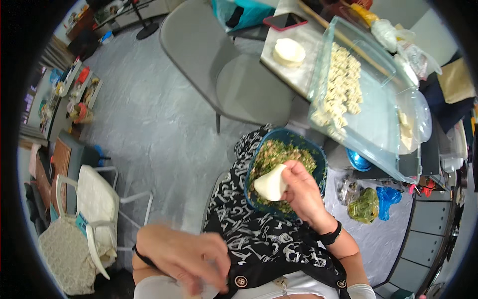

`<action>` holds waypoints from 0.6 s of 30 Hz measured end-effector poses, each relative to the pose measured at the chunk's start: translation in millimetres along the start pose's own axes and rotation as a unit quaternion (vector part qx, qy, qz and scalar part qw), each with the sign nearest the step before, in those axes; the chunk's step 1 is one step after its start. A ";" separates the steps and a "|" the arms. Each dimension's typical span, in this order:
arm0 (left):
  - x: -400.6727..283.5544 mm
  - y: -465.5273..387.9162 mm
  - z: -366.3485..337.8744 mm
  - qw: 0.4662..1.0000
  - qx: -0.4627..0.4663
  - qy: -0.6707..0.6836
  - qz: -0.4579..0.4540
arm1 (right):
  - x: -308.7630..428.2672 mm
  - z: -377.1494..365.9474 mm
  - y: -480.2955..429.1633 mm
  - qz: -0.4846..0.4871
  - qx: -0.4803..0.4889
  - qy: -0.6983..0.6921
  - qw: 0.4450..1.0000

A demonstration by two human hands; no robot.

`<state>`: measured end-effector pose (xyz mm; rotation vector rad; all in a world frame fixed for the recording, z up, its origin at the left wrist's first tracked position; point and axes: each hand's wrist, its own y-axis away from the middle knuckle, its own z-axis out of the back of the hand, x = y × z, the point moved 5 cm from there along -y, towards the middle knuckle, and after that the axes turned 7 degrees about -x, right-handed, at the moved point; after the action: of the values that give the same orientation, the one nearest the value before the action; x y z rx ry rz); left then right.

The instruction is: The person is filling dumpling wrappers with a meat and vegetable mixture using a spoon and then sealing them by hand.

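Observation:
A round dough wrapper [271, 184] hangs from the fingers of my right hand [303, 188], over a blue plastic basin [321, 164]. The basin rests on my lap and holds a chopped green and pinkish filling [280, 151]. My left hand [186, 258], blurred, is lower left of the basin with fingers bent; no object shows in it. At the upper right, a clear plastic tray [377, 112] holds many small folded dumplings [341, 82] along its left side. Beside it on the table, a stack of round wrappers [289, 52] lies near the corner.
A phone with a red case [285, 21] lies on the table [313, 37] behind the wrappers. A grey chair [246, 86] stands left of the table. Plastic bags [364, 207] sit on the floor at the right. A white armchair [98, 194] is at the left.

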<state>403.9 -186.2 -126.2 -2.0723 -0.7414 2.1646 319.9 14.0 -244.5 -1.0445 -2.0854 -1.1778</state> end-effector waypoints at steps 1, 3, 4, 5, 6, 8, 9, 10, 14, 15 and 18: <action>-0.8 3.4 -2.3 1.000 0.016 -0.011 -0.010 | 3.3 -4.9 -7.2 0.016 0.015 0.001 1.000; -11.0 8.7 -4.4 0.991 0.071 0.107 -0.047 | 18.3 -16.3 -19.4 0.062 0.027 -0.024 0.997; -12.2 4.9 2.1 0.990 0.089 0.095 -0.053 | 26.9 -21.7 -25.4 0.083 0.009 -0.024 0.996; -26.6 4.7 0.4 0.991 0.107 0.057 -0.061 | 31.8 -39.5 -30.2 0.095 0.011 -0.032 0.995; -40.5 5.2 -2.3 0.989 0.126 0.019 -0.069 | 36.4 -56.7 -36.5 0.114 0.045 -0.043 0.992; -41.8 2.2 -7.1 0.994 0.085 0.026 -0.062 | 55.4 -75.7 -53.3 0.193 0.041 -0.065 0.978; -42.7 1.0 -5.2 0.997 0.027 0.047 -0.053 | 60.9 -79.9 -69.6 0.228 0.041 -0.080 0.970; -46.3 0.8 -2.5 0.999 0.017 0.035 -0.028 | 69.2 -79.1 -86.1 0.316 0.016 -0.071 0.946; -45.9 -3.8 -17.9 0.933 0.249 0.084 0.245 | 119.1 -90.3 -125.6 0.547 -0.094 0.024 0.832; -44.1 -3.1 -16.8 0.954 0.176 0.072 0.231 | 126.2 -87.1 -140.9 0.547 -0.091 0.024 0.832; -44.9 -0.2 -16.6 0.994 0.029 0.042 0.100 | 136.2 -62.6 -178.3 0.548 -0.149 0.020 0.823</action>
<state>424.1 -197.2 -84.3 -2.2801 -0.4754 2.1475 100.5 -48.3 -197.1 -1.9369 -0.8883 -0.8492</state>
